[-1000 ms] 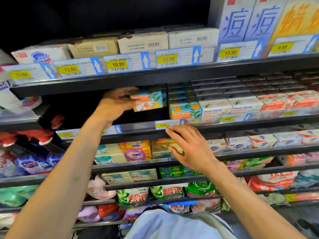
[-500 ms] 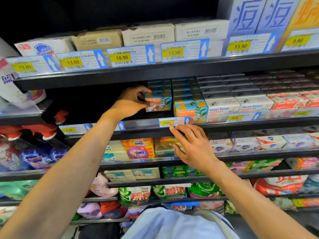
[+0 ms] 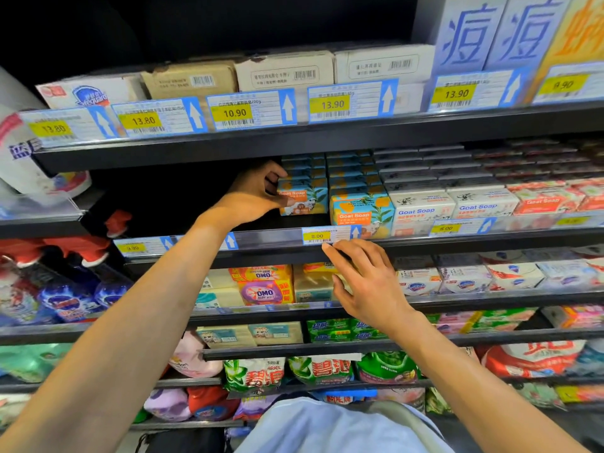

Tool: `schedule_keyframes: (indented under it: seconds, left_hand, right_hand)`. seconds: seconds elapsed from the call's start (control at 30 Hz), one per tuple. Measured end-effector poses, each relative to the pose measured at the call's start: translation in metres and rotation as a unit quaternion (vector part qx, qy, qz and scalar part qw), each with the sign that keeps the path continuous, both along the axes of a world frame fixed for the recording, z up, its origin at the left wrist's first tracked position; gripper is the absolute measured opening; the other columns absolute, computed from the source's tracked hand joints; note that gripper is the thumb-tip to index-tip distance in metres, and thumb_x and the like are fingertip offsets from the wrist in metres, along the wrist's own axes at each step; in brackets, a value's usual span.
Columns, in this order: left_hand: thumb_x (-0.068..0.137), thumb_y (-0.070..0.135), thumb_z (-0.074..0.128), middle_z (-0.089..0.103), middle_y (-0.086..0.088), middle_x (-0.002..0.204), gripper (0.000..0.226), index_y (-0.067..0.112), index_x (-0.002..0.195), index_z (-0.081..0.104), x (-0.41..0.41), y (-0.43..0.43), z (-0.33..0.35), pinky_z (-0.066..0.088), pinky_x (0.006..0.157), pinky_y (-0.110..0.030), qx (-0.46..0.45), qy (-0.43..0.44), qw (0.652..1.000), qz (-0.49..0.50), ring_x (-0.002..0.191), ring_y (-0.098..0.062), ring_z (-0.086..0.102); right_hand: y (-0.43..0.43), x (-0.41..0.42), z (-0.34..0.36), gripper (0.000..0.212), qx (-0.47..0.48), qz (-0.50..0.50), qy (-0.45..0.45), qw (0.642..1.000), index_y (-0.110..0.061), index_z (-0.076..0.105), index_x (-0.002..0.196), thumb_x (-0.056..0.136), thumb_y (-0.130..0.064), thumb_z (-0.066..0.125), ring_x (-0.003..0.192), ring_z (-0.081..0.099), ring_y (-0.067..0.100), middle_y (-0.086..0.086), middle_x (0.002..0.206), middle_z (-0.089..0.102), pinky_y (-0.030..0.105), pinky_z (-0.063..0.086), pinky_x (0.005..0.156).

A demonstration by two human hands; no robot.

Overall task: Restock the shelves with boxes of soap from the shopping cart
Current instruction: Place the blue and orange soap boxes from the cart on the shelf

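Note:
My left hand (image 3: 253, 194) reaches into the second shelf and grips a blue and orange Goat Soap box (image 3: 305, 199) by its left end, thumb low and fingers over the top. The box sits at the front of a row of like boxes, just left of another blue and orange Goat Soap stack (image 3: 361, 210). My right hand (image 3: 362, 282) is lower, fingers straight, its fingertips touching the front rail of that shelf (image 3: 268, 253) below the 8.00 price tag (image 3: 317, 236).
White Goat Soap boxes (image 3: 421, 210) and red ones (image 3: 549, 201) fill the shelf to the right. The shelf part left of my left hand is dark. Boxed soaps stand on the shelf above (image 3: 284, 71). Detergent bags (image 3: 258, 374) hang on lower shelves.
My left hand has pushed the soap box right and deeper into the shelf, up against its row. My right hand has stayed at the shelf rail.

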State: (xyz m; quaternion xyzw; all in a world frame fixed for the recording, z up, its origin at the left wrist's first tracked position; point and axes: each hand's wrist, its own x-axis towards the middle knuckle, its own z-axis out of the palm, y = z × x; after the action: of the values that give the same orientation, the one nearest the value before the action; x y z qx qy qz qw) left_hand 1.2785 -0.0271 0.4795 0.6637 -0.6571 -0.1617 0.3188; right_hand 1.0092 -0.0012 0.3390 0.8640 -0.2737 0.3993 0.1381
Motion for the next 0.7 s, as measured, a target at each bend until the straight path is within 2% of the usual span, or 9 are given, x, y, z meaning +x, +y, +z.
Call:
schedule_keyframes:
  seconds: [0.07,0.17,0.27,0.4,0.57,0.7]
  left_hand:
    - [0.081,0.021,0.084,0.058,0.002,0.112,0.053,0.019,0.127,0.057,0.001,0.005,0.001,0.047,0.077,-0.01,0.015,-0.007,1.0,-0.007,0.099,-0.01,0.061]
    - [0.088,0.031,0.077,0.056,0.002,0.128,0.048,0.027,0.131,0.056,0.001,0.022,0.003,0.049,0.099,-0.033,0.007,-0.038,0.999,0.007,0.12,-0.014,0.055]
    - [0.092,0.037,0.069,0.053,0.001,0.134,0.044,0.027,0.133,0.056,-0.009,0.061,0.007,0.047,0.102,-0.035,-0.059,-0.134,0.989,0.019,0.122,-0.017,0.052]
    - [0.09,0.034,0.067,0.054,-0.001,0.137,0.048,0.019,0.134,0.056,-0.039,0.126,-0.001,0.047,0.103,-0.039,-0.138,-0.248,0.958,-0.027,0.126,-0.022,0.049]
    - [0.091,0.044,0.062,0.051,-0.004,0.143,0.054,0.018,0.137,0.055,-0.076,0.177,-0.044,0.039,0.112,-0.04,-0.103,-0.284,0.948,-0.096,0.132,-0.026,0.048]
    - [0.087,0.051,0.059,0.053,-0.008,0.141,0.062,0.016,0.139,0.054,-0.117,0.208,-0.073,0.04,0.111,-0.043,-0.052,-0.296,0.941,-0.158,0.13,-0.03,0.048]
  right_hand:
    - [0.004,-0.001,0.004,0.051,0.009,-0.003,0.015,1.0,-0.009,0.059,0.142,0.093,-0.021,0.064,0.124,0.054,0.031,0.01,0.133,0.062,0.046,0.046,0.108]
    - [0.015,-0.005,0.015,0.051,0.025,-0.014,0.057,0.998,-0.007,0.055,0.144,0.095,-0.021,0.059,0.127,0.053,0.031,0.011,0.136,0.06,0.045,0.043,0.112]
    - [0.033,-0.011,0.026,0.052,0.051,-0.038,0.073,0.995,-0.006,0.055,0.144,0.095,-0.022,0.059,0.13,0.051,0.031,0.012,0.139,0.058,0.047,0.038,0.118]
    - [0.066,-0.029,0.04,0.057,0.097,-0.09,0.092,0.987,-0.009,0.052,0.146,0.093,-0.027,0.061,0.135,0.048,0.031,0.011,0.143,0.056,0.047,0.033,0.121]
    - [0.119,-0.065,0.047,0.064,0.172,-0.178,0.133,0.96,-0.012,0.046,0.15,0.093,-0.039,0.059,0.14,0.043,0.032,0.011,0.149,0.05,0.047,0.034,0.12]
    - [0.185,-0.109,0.037,0.069,0.245,-0.265,0.139,0.922,-0.013,0.048,0.149,0.09,-0.047,0.059,0.137,0.046,0.035,0.012,0.147,0.051,0.049,0.035,0.118]
